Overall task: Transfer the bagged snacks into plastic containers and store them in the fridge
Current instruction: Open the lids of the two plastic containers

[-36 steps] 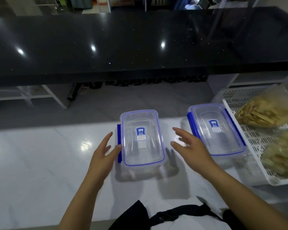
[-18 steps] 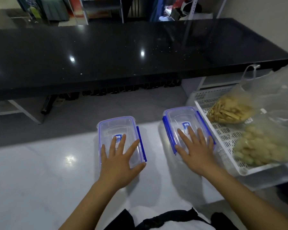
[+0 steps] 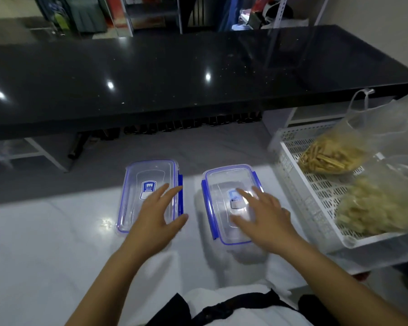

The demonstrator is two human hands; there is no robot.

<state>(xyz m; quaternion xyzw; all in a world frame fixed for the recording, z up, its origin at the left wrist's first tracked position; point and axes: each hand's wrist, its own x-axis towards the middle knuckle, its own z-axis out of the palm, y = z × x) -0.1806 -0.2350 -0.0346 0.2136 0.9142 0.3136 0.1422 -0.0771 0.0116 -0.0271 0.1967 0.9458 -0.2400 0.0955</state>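
- Head view, hands: left hand (image 3: 156, 212) spread flat, fingers straight, over the right half of the lid of the left container (image 3: 137, 184), thumb out past the blue latch (image 3: 180, 184) on its right edge. Nothing gripped. Seemingly resting on the lid, though actual contact is hard to tell.
- Right hand (image 3: 266, 220) likewise open, fingers splayed across the lid of the right container (image 3: 222, 182), fingertips (image 3: 242, 192) reaching its label. Nothing pinched or clasped.
- Same view, task's things: both containers clear with blue trim, lidded, apparently empty, side by side but apart on the white counter (image 3: 45, 243).
- To the right, a white slotted basket (image 3: 292, 165) just beside the right container, holding the bag of stick snacks (image 3: 327, 156) at the far end and the bag of pale snacks (image 3: 375, 208) nearer. Both bags untouched and not yet emptied.
- Beyond the counter, a glossy black worktop (image 3: 174, 78). No fridge in sight.
- Step in hand, as a judgement: very early, just positioning or steadying the two containers before opening. No snack transferred so far.
- Next move, most likely: flip the blue latches, lift off a lid and set it aside, then reach for a bag in the basket.
- Calls for curling the fingers under a latch while steadying the box, light enough to slide on the smooth counter.
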